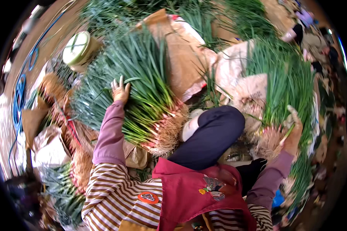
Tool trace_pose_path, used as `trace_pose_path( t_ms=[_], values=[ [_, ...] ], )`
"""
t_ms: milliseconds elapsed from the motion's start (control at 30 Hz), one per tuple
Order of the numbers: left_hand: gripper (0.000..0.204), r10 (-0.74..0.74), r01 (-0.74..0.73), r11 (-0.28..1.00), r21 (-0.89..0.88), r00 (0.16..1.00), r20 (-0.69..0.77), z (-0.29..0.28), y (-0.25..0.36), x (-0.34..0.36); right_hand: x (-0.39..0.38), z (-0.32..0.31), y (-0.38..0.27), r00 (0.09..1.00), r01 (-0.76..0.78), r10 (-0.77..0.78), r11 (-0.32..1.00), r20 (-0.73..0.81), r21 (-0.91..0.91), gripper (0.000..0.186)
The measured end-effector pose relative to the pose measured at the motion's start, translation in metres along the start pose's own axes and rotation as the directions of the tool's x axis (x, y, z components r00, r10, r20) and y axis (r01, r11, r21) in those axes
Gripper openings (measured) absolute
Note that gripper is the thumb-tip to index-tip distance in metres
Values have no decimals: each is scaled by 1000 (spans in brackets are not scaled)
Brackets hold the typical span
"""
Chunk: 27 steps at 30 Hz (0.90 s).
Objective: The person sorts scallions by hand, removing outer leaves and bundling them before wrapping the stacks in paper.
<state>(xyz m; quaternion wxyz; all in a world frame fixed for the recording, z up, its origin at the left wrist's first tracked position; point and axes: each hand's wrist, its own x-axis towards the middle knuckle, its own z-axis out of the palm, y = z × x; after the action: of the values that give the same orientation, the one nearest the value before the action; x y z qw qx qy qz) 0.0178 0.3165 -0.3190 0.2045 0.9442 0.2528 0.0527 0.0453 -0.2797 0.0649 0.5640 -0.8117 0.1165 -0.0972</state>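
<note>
A large heap of spring onions (146,73) lies in front of me, with its pinkish bulbs and tan roots turned toward my legs. My left hand (120,91) rests on the heap's green leaves, fingers spread, holding nothing. On the right, my right hand (293,129) is closed around a single spring onion (287,135), whose pale lower end sticks out beside the thumb. That hand is beside a second heap of spring onions (279,81), its roots pointing toward me. Light-coloured coverings show on the right fingertips.
Brown paper sheets (181,50) and a pale sack (235,65) lie between the heaps. A pale green-topped bucket (78,48) stands at the far left, near a blue hose (19,96). More spring onions (61,184) lie at lower left. Another person (298,32) is at the far right.
</note>
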Motion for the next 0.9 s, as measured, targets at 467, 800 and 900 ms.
trace_pose_path(
  t_ms=[467,800,900],
  values=[
    [35,-367,187,846,-499,883,-292,-143,-51,31,-70,-131,142,908,-11,-377,415,-183,-910,39],
    [32,-185,-175,386,-906,947,-262,-182,77,-89,-50,-121,169,912,-13,-225,821,-344,-571,25],
    [28,116,-87,235,-968,991,-61,-215,217,-133,-54,-124,173,904,-9,-163,916,-394,-400,22]
  ],
)
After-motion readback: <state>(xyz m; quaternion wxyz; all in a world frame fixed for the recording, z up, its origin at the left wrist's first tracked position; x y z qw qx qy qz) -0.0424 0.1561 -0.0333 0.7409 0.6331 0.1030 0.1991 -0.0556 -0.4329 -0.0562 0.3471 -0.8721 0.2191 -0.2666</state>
